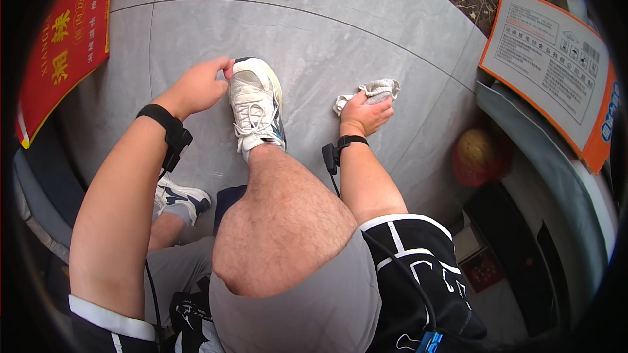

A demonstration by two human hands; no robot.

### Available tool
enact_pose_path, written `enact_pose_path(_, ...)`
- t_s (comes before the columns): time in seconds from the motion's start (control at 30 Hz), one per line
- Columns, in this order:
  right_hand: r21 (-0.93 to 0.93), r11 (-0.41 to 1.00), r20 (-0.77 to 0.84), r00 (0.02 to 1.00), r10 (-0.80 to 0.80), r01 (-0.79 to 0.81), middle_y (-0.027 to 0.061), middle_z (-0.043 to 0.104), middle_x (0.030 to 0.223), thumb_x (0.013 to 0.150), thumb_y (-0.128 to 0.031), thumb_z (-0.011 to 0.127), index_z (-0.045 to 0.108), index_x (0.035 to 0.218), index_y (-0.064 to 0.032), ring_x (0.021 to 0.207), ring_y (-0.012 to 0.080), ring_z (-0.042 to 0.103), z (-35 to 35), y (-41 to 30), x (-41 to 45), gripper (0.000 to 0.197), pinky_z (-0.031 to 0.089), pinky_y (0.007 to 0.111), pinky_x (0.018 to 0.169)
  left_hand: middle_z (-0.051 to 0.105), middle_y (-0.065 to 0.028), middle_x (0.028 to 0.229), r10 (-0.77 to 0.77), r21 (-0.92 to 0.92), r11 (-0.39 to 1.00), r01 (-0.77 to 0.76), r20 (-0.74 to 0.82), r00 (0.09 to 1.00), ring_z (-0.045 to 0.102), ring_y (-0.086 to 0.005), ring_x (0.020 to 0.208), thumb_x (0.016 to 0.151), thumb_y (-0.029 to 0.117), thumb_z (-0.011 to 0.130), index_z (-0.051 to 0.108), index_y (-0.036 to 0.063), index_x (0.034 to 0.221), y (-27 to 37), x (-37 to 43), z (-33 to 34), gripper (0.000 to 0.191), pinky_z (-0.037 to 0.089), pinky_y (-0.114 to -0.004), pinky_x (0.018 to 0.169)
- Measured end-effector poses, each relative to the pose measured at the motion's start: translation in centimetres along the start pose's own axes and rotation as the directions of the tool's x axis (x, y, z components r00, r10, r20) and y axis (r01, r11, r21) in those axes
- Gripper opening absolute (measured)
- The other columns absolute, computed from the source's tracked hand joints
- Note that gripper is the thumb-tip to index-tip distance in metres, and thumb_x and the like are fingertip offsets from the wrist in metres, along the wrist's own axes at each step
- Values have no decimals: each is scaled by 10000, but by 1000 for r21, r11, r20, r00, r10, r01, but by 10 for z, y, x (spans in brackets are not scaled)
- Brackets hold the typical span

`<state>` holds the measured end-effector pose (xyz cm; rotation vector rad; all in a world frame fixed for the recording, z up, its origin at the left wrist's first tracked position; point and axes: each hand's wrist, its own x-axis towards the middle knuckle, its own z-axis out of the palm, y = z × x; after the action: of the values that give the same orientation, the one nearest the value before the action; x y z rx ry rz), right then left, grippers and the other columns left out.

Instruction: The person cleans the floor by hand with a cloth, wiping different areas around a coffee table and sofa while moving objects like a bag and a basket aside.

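A white lace-up sneaker [254, 100] is on my forward foot, its toe pointing away from me over the grey tiles. My left hand [203, 86] has its fingertips closed at the toe edge on the shoe's left side; whether they pinch it or only touch it is unclear. To the right of the shoe, my right hand [368, 110] grips a crumpled whitish cloth [381, 90] above the floor. The other sneaker [181, 199], white with dark blue parts, is on my other foot, back and to the left. Black straps with small devices are round both wrists.
Grey floor tiles [314, 34] lie ahead. A printed cardboard box [544, 63] stands at the right above a grey surface edge, with a round yellowish thing in red wrapping [473, 149] below. A red printed sheet or box [68, 34] is at the left. Cables hang from the wrist devices.
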<state>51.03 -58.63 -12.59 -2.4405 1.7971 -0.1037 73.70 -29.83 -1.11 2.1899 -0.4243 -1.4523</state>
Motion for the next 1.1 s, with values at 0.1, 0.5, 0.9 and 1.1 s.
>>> enact_pose_path(0.1,7,1000,23,1000,14,-14,188,522,1298,827,-352,690,464,1389,-16,1231,396,512,0,-1,0,693,456,505,1012,654,-90,1297,-162,-401,903,155,15,987,667,-163,828,911,80,536,581,38,1295,2,3,-3,389,516,-332,739)
enact_pose_path(0.5,-26,1000,26,1000,-6,7,188,530,1262,828,-325,688,483,1357,-10,1215,406,513,-5,0,5,649,457,513,1005,719,-44,756,-429,-345,873,344,-211,878,675,-153,645,942,215,653,747,39,996,3,43,13,207,523,-324,596)
enact_pose_path(0.9,-36,993,27,994,-110,111,211,534,1248,814,-305,710,465,1358,-1,1201,417,519,-4,5,12,670,453,506,1013,708,-40,754,-533,-585,701,408,-50,844,644,-114,658,937,190,697,729,23,940,-9,39,14,170,505,-269,564)
enact_pose_path(1.1,-37,999,79,996,-37,40,205,536,1222,827,-317,705,463,1357,-8,1174,410,531,-3,-2,16,660,461,507,992,744,-75,849,-480,-280,855,436,-108,871,684,-172,725,912,234,699,768,54,969,-3,35,2,201,547,-347,680)
